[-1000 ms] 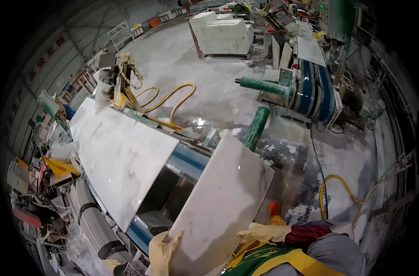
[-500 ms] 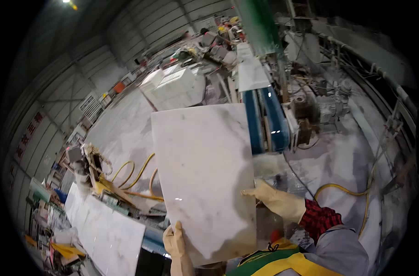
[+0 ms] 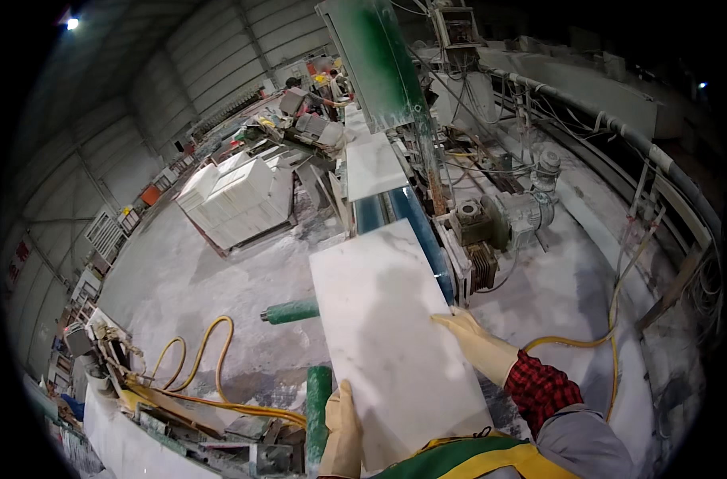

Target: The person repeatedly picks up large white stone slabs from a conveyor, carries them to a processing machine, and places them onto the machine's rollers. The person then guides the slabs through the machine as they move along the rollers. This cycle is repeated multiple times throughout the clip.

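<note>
A flat rectangular marble slab (image 3: 395,319), white with faint grey veins, lies slanted in front of me. My left hand (image 3: 343,431), in a cream rubber glove, grips its left edge close to my body, thumb on top. At the right edge, somewhat farther out, my right hand (image 3: 477,345) in a matching glove holds it too; the fingers beneath are hidden. The slab's far end overlaps the near part of a blue conveyor belt (image 3: 423,247). Another white slab (image 3: 375,166) lies farther along that belt.
Green rollers (image 3: 293,311) stick out left of the slab, one beside my left hand. A yellow hose (image 3: 219,351) loops across the floor. Stacked white blocks (image 3: 243,199) stand far left. A motor (image 3: 523,215) sits right of the belt, below a green machine panel (image 3: 375,64).
The slab has moved forward and down toward the belt, its far end now over the near belt. Both hands keep their hold. My view has turned right, and the green rollers have come into sight.
</note>
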`<state>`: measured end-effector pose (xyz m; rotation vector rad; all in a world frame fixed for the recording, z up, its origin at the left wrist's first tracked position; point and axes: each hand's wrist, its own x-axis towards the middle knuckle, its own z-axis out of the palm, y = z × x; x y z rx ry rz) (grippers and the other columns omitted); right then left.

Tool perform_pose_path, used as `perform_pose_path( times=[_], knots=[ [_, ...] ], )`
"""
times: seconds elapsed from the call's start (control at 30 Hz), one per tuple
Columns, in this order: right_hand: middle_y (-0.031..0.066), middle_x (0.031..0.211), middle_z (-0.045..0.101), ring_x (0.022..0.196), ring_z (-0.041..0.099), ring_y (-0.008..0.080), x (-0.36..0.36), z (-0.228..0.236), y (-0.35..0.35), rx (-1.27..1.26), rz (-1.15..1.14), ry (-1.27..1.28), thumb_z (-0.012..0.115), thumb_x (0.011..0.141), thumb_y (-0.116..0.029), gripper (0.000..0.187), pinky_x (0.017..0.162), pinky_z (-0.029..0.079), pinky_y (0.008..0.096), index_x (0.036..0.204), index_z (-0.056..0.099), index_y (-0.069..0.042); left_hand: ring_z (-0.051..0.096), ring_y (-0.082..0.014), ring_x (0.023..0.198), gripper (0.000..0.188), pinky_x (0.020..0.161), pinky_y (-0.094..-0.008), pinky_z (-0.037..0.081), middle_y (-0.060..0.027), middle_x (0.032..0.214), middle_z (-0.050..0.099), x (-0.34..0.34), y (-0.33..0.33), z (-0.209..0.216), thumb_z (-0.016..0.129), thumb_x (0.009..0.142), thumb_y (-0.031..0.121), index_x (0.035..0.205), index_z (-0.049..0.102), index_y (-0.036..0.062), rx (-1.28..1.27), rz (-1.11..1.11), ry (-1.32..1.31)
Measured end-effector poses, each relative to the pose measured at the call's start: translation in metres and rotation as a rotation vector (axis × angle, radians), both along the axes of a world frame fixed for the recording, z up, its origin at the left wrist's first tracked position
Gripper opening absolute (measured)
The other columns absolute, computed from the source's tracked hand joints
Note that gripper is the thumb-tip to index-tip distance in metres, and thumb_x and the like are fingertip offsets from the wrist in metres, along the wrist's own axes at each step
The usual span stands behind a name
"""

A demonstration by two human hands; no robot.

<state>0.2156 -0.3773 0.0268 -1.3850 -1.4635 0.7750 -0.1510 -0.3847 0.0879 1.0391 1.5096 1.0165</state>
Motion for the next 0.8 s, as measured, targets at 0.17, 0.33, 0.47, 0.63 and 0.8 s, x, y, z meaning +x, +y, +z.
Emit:
perform_pose_path(
  times=[0.17,0.33,0.47,0.63,0.8],
  knots=[
    [0.0165,0.142,0.065,0.134,0.059,0.0311,0.036,-0.061,0.058,0.268,-0.006,-0.487,0.067,0.092,-0.003,0.061,0.118,0.043,0.0391,0.153,0.057,-0.007,0.07,-0.0234,0.092,0.063,0.083,-0.0407,0.054,-0.0131,0.104,0.079,0.019,0.09,-0.066,0.059,0.105,0.058,0.122,0.078,0.0006,-0.052,-0.058,0.198],
    [0.0207,0.149,0.059,0.143,0.052,0.037,0.04,-0.016,0.122,-0.375,-0.322,0.027,0.06,0.096,0.0,0.062,0.122,0.04,0.0447,0.157,0.054,-0.01,0.071,-0.0271,0.094,0.062,0.088,-0.0421,0.052,-0.0147,0.105,0.079,0.065,0.185,-0.027,0.06,0.102,0.059,0.118,0.079,0.0025,-0.128,-0.195,0.205],
    [0.0231,0.156,0.052,0.149,0.047,0.0373,0.061,-0.012,0.165,-0.15,-0.208,-0.379,0.052,0.099,0.003,0.064,0.124,0.038,0.0457,0.162,0.049,-0.013,0.071,-0.0374,0.108,0.062,0.098,-0.046,0.05,-0.0201,0.112,0.078,0.076,0.254,-0.035,0.054,0.102,0.06,0.123,0.078,0.0063,-0.193,-0.279,0.414],
    [0.0243,0.153,0.054,0.143,0.052,0.0397,0.056,0.049,0.194,-0.194,-0.14,-0.381,0.055,0.093,0.005,0.066,0.123,0.041,0.0445,0.158,0.052,-0.008,0.069,-0.0429,0.119,0.062,0.105,-0.0484,0.049,-0.0246,0.122,0.075,0.094,0.301,-0.023,0.05,0.104,0.058,0.129,0.075,0.0072,-0.234,-0.295,0.472],
    [0.0111,0.131,0.069,0.12,0.065,0.0243,0.071,0.019,0.177,-0.394,-0.022,-0.088,0.05,0.114,-0.029,0.043,0.107,0.051,0.0399,0.146,0.06,-0.002,0.066,-0.0416,0.123,0.057,0.107,-0.0479,0.048,-0.0218,0.129,0.073,0.106,0.338,-0.024,0.051,0.105,0.055,0.134,0.071,0.0101,-0.28,-0.437,0.459]
  ],
)
